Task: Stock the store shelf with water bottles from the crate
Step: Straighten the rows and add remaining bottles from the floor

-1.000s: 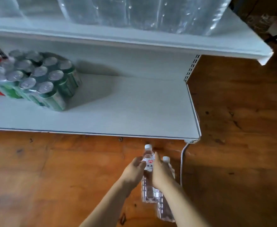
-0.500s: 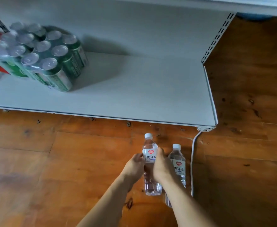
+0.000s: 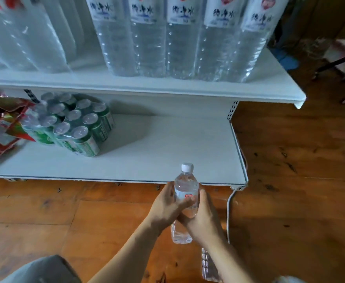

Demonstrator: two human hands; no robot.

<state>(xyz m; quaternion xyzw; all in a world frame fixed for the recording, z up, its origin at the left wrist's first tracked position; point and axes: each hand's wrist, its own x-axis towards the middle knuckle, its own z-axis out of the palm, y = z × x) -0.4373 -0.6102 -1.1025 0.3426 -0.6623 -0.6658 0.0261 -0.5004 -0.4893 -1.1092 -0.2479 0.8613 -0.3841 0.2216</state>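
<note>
Mid-carry: left hand (image 3: 167,207) and right hand (image 3: 203,219) both grasp one water bottle (image 3: 186,193); next, set it upright on the lower shelf (image 3: 167,152) at 12 o'clock.

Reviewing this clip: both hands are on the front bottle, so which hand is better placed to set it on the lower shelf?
Probably the left hand: it grips the water bottle at label height. The right hand also holds a second bottle beneath.
</note>
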